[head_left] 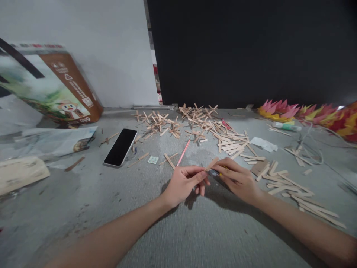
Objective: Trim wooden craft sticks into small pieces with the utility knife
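Note:
A wooden craft stick (pixel 212 163) is pinched between the thumb and fingers of my left hand (pixel 182 184), pointing up and to the right. Close beside it, my right hand (pixel 237 180) is closed round a small tool (pixel 214 172) with a flat grey part and a bit of yellow; most of it is covered by the fingers, so its kind is unclear. Both hands are just above the grey tabletop. Behind my left hand lie a pink-and-white striped stick (pixel 183 153) and a pair of crossed craft sticks (pixel 169 160).
Piles of crossed sticks (pixel 160 123) lie at the back, loose sticks (pixel 279 182) at the right. A phone (pixel 121 147) and a printed bag (pixel 64 89) are on the left. Folded paper pieces (pixel 281 111), a glue tube (pixel 287 127) and a cable (pixel 312 149) sit at the right.

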Demonstrator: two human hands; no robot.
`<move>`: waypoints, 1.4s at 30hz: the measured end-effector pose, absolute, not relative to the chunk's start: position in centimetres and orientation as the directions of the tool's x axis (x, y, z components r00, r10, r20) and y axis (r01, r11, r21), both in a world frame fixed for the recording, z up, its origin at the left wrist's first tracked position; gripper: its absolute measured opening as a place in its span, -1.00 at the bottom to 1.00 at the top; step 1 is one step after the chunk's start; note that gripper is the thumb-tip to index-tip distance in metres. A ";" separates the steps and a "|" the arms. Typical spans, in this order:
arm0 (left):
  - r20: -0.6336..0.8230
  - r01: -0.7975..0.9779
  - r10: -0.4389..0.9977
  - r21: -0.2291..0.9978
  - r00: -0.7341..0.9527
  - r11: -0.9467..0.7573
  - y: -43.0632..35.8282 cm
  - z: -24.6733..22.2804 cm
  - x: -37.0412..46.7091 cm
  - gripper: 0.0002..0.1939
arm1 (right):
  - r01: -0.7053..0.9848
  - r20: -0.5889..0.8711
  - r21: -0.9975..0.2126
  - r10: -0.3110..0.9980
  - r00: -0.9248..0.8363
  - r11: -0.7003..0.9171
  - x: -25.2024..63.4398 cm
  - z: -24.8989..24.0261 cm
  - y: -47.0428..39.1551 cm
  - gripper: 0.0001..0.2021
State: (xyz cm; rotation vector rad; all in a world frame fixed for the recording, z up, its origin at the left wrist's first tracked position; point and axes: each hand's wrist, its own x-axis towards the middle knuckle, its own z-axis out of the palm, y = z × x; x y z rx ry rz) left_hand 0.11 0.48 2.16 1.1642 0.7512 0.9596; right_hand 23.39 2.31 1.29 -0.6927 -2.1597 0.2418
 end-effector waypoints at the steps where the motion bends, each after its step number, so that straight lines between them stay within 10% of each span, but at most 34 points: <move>1: -0.006 -0.223 0.908 0.969 0.418 0.109 0.5 2.2 0.1 -0.62 | 0.395 0.666 -0.393 0.554 -0.499 0.830 23.4 1.3 2.3 -0.65; 42: -0.016 -0.087 0.856 0.994 0.517 0.071 0.6 1.3 0.0 -0.50 | 0.391 0.648 -0.342 0.516 -0.561 0.854 23.3 1.1 2.5 -0.69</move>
